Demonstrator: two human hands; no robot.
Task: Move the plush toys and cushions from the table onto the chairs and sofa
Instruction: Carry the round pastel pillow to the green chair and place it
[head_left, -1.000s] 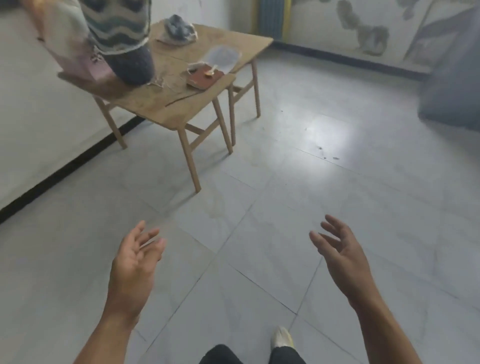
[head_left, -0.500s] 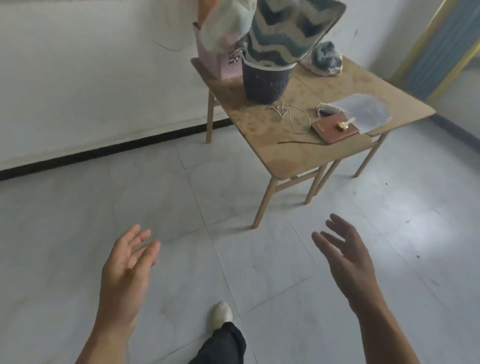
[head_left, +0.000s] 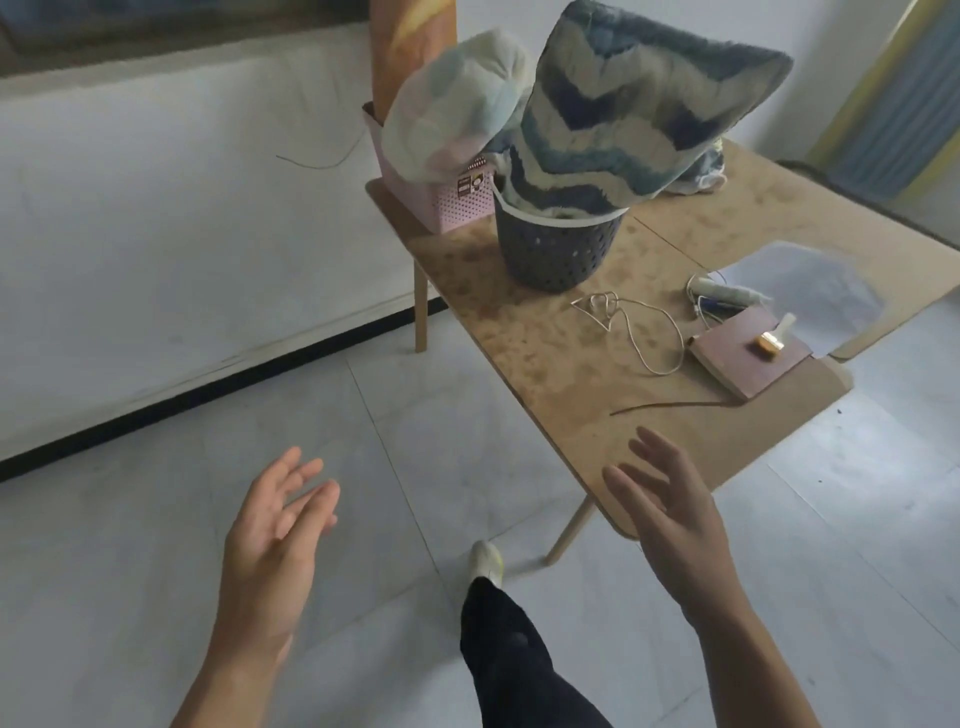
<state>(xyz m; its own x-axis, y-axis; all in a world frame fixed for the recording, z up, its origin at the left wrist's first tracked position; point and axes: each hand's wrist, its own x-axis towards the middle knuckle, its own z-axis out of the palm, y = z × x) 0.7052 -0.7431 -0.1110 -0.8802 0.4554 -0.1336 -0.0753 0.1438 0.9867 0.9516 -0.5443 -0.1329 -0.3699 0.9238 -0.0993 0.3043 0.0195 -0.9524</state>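
Note:
A blue-and-cream zigzag cushion (head_left: 639, 109) stands stuffed into a dark perforated basket (head_left: 556, 249) on the wooden table (head_left: 561, 374). Beside it a pale pastel plush (head_left: 457, 104) and an orange cushion (head_left: 413, 47) stick out of a pink basket (head_left: 452, 200). A blue-white plush (head_left: 706, 171) lies partly hidden behind the zigzag cushion. My left hand (head_left: 275, 540) hovers over the floor, fingers apart, empty. My right hand (head_left: 670, 514) is raised at the table's near corner, fingers spread, holding nothing.
On the table lie a looped cord (head_left: 628, 327), a brown notebook (head_left: 748, 358) with a small gold object on it, and a plastic sheet (head_left: 810, 291). A white wall with black skirting runs on the left. My leg and shoe (head_left: 485, 558) are on the tiled floor.
The view has swung and closed in on the table, which now fills the upper right. Both hands stay open and empty, the right one now at the table's near corner.

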